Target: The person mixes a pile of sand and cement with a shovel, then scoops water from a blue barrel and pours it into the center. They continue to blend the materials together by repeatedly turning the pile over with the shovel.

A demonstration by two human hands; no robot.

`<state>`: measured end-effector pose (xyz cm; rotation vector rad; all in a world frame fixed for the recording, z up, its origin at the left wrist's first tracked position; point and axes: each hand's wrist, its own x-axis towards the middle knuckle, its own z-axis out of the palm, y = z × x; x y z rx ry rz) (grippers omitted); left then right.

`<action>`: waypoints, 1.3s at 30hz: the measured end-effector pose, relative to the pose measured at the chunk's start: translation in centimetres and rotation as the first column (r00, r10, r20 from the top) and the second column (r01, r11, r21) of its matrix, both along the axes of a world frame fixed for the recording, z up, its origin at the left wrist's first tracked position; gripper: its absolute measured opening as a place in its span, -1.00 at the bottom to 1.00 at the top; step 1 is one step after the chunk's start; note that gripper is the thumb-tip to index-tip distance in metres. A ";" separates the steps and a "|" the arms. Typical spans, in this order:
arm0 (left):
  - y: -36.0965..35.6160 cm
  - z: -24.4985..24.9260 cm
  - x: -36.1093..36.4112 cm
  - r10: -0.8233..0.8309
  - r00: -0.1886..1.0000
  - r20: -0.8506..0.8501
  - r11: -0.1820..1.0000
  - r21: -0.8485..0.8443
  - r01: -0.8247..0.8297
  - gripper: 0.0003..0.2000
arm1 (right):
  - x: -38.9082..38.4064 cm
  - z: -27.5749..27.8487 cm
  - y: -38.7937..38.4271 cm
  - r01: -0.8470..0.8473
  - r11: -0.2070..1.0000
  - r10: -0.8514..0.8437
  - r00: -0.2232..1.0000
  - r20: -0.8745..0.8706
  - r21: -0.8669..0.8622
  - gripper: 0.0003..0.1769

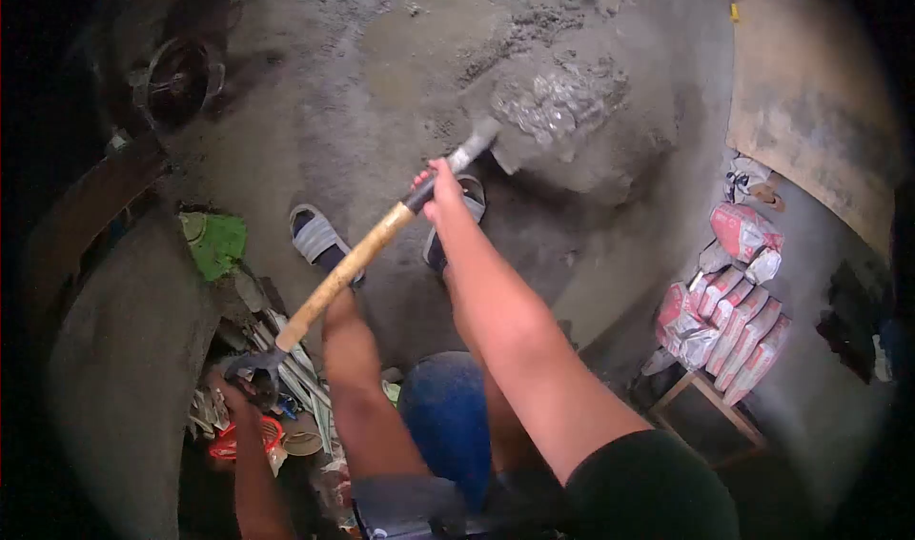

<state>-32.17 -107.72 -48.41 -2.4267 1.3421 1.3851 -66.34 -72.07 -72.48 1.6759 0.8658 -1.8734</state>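
A shovel [353,264] with a wooden shaft slants across the view, from lower left to upper centre. My right hand [441,192] is closed round its dark lower sleeve, close to the metal blade. At the other end, my left hand [229,387] grips the dark handle; its fingers are partly in shadow. The blade end meets a heap of wet grey mortar [558,101], which carries a shiny wet patch on top. Much of the blade is hidden by the mortar.
Two sandaled feet [319,235] stand below the heap. Stacked red and white bags [743,335] and a wooden frame [705,411] are at the right. A green sack [214,244], sticks and a red basket [250,440] lie at the left. A board [810,92] is upper right.
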 end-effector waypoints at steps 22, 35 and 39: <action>0.0 -13.1 13.7 -0.878 0.479 -0.018 0.259 0.824 0.504 -0.31 | 3.5 23.2 13.1 -0.484 0.552 0.502 0.843 0.192 0.679 -0.49; -8.5 -1.5 0.6 -0.175 0.914 -0.367 0.888 0.342 0.308 -0.53 | 6.5 17.9 9.6 0.219 0.973 -0.195 0.945 -0.262 0.067 -0.84; -12.0 3.4 2.8 -0.034 0.965 -0.261 0.925 0.357 0.129 -0.52 | 8.3 13.2 2.7 0.300 0.952 -0.293 0.951 -0.101 0.057 -0.73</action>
